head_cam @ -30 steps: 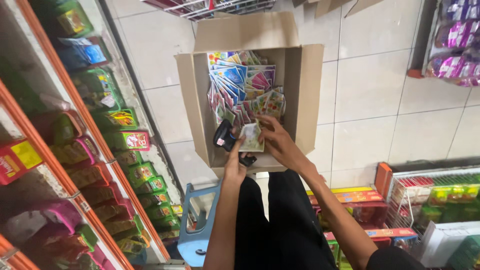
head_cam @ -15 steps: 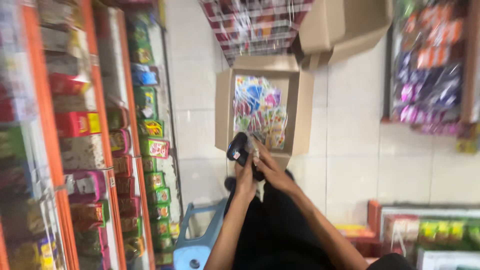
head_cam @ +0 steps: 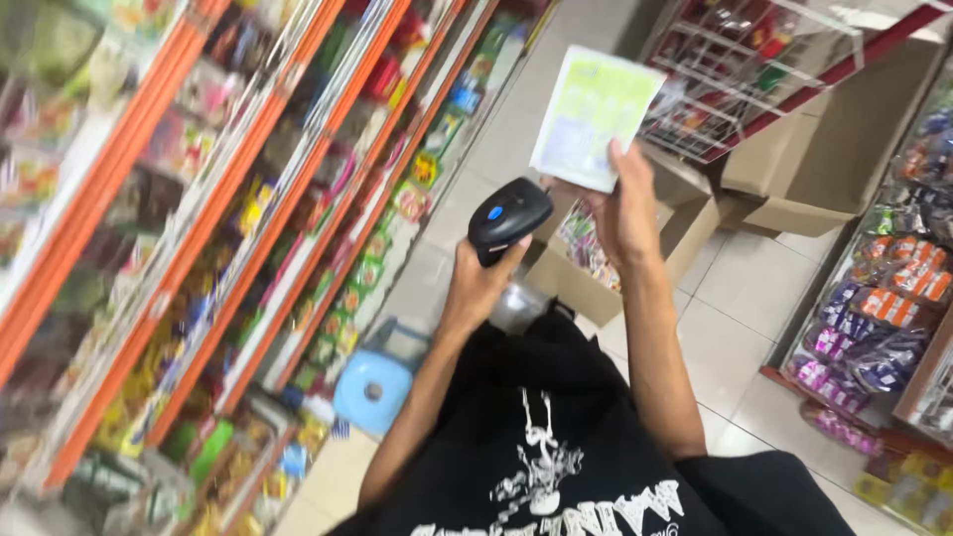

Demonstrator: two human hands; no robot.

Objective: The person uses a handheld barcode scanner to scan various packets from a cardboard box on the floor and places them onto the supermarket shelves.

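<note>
Along the left side of the frame, long orange shelves (head_cam: 199,238) are running up and away, packed with bright snack packs that are looking blurry. Low down, near the middle left, a light blue plastic stool (head_cam: 372,389) is sitting on the tiled floor (head_cam: 735,288).

In the middle of the frame, the left hand (head_cam: 483,283) is gripping the handle of a black scanner (head_cam: 508,216), with its fingers wrapped tight around it. The scanner's head is pointing up toward the packet.

Just to the right, in the upper middle, the right hand (head_cam: 625,213) is holding up a flat, pale green packet (head_cam: 594,119), pinching it by its lower edge. The packet is close to the scanner but not touching it.

Behind the hands, an open cardboard box (head_cam: 586,268) full of colourful packets is sitting on the floor. At the upper right, a wire rack (head_cam: 745,79) is leaning over another box (head_cam: 844,149), and more packs are filling the far right shelf (head_cam: 874,328).

The packet is being held only by its edge, so it could slip and fall, I think. It is also looking tilted, so the scanner might miss its mark.
</note>
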